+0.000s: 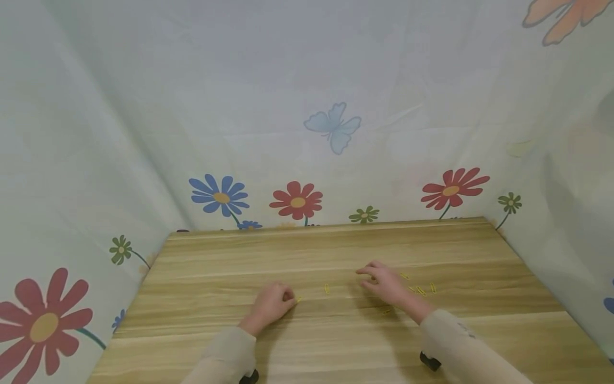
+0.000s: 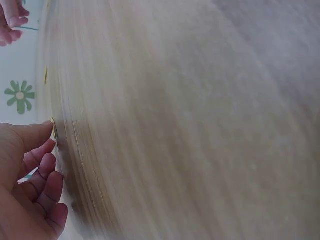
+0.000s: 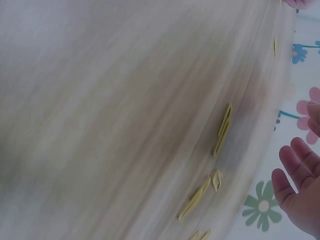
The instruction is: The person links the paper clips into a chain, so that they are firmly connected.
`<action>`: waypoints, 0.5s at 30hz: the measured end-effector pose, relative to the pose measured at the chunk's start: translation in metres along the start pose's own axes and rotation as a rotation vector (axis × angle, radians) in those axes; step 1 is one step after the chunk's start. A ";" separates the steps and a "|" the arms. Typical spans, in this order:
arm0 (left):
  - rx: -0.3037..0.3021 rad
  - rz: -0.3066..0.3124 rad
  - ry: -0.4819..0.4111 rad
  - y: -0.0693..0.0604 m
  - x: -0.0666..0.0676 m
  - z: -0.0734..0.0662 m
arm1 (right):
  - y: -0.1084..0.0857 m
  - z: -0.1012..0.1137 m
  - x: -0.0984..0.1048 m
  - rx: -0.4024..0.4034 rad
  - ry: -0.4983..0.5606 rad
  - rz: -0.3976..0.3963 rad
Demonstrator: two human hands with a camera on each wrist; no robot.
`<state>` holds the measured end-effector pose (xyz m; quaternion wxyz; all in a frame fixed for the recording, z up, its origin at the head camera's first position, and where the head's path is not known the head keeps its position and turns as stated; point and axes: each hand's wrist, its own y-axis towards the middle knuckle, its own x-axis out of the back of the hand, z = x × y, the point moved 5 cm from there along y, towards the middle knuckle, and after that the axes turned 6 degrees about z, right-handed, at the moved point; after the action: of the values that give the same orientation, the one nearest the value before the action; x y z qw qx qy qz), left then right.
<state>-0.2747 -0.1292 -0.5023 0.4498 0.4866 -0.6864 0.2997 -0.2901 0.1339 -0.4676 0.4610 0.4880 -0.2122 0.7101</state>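
Left hand (image 1: 272,304): thumb and forefinger nearly together, pinching one yellow paper clip (image 1: 299,300) at its fingertips, right down by the table (image 1: 216,256). Other fingers loosely curled, holding nothing. Exact contact on the wire is too small to read.

Right hand (image 1: 386,285): fingers apart and slightly bent, thumb well off the forefinger, nothing held. Hangs above the table.

Rest of the clips: a single clip (image 1: 326,289) sits between the hands, a little right of the left fingertips. A few more lie to the right of the right hand: a loose cluster (image 1: 421,291) out past its wrist, an outer clip (image 1: 433,287) beside that, a far clip (image 1: 405,276) just off its knuckles. One near clip (image 1: 386,312) lies on the body side of the right hand, by the wrist.

Handling, my read: very light, springy thin wire, probably smooth-coated, so a bit slippery. Hard to break, but would bend if pried. Low profile is the real problem: fingertips can skate over it or nudge it along. Take it across the long sides near mid-length, thumb against forefinger, or tip up one rounded end first. Light squeeze is enough. In the cluster, watch for dragging a neighbour.
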 end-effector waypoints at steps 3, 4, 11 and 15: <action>0.019 0.016 -0.018 0.001 -0.002 0.000 | 0.004 0.002 -0.007 -0.016 0.008 0.014; 0.027 0.020 -0.026 0.001 -0.002 0.000 | 0.006 0.002 -0.010 -0.022 0.013 0.022; 0.052 0.045 -0.051 0.002 -0.003 0.000 | 0.016 0.007 -0.025 -0.033 0.065 0.049; 0.050 0.051 -0.047 0.003 -0.004 0.000 | 0.022 0.014 -0.031 -0.033 0.065 0.062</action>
<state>-0.2769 -0.1266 -0.5055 0.4134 0.4871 -0.7012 0.3166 -0.2988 0.0992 -0.4863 0.4535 0.4503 -0.2236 0.7359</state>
